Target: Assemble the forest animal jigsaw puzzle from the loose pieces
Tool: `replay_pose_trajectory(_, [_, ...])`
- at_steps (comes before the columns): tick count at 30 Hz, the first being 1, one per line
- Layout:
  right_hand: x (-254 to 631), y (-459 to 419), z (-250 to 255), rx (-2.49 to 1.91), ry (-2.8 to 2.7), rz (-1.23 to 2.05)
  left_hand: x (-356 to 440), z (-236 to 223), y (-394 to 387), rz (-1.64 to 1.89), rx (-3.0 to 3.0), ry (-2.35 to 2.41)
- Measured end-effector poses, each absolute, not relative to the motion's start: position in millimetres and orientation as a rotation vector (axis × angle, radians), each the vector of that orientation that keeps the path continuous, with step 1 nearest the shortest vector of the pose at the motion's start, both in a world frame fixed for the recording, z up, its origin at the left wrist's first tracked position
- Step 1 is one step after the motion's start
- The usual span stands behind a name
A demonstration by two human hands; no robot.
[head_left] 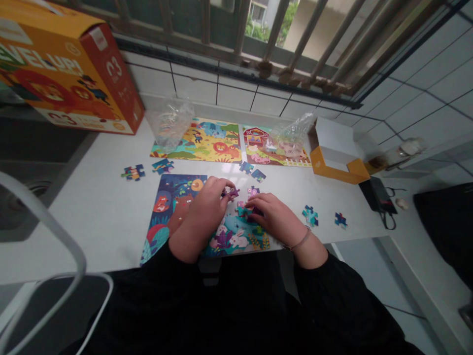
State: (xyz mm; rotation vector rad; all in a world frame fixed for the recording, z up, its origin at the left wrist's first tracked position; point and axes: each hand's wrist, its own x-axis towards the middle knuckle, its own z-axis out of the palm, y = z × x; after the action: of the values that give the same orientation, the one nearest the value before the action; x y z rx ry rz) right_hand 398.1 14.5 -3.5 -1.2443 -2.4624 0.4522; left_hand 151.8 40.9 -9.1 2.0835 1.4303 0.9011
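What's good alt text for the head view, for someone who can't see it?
The left hand pinches a purple jigsaw piece while the right hand is at a teal one, over a partly assembled animal jigsaw. Behind, on a white counter, lie two animal pictures.

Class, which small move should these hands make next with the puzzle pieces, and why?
Probably slide the left hand's purple piece towards the pink-and-purple piece and compare edges. Both share purple colouring, and a gap separates them. The right hand might stay put, since its fingertips are at the teal piece just below.
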Motion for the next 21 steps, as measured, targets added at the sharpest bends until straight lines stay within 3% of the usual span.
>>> replay_pose_trajectory(21, [375.6, -30.0, -16.5, -1.286, -2.569, 0.112, 153.5, 6.9, 37.4, 1.141, 2.087, 1.331])
